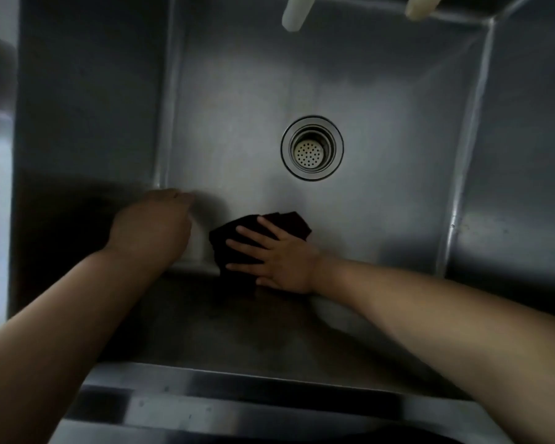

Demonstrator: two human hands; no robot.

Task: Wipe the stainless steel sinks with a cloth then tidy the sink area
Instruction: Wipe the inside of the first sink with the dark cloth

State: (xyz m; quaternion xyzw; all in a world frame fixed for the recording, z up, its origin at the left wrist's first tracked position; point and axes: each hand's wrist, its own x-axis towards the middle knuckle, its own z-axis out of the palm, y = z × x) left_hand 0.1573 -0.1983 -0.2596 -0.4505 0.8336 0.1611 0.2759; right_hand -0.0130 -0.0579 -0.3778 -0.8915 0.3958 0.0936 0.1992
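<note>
Dark cloth (pixel 260 232) under splayed fingers (pixel 249 233) (right hand (pixel 279 261)).

No readable text, label, brand, number or sign anywhere in view.

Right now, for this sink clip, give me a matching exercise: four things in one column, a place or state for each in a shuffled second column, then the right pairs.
Things:
1. cloth
2. drain strainer
3. left hand
4. right hand

Places or states:
A. middle of the sink floor
B. fingers spread flat on the cloth
C. dark, pressed at the sink's near edge
D. by the sink's near-left corner, not touching the cloth

Pairs: 1-C, 2-A, 3-D, 4-B
</note>
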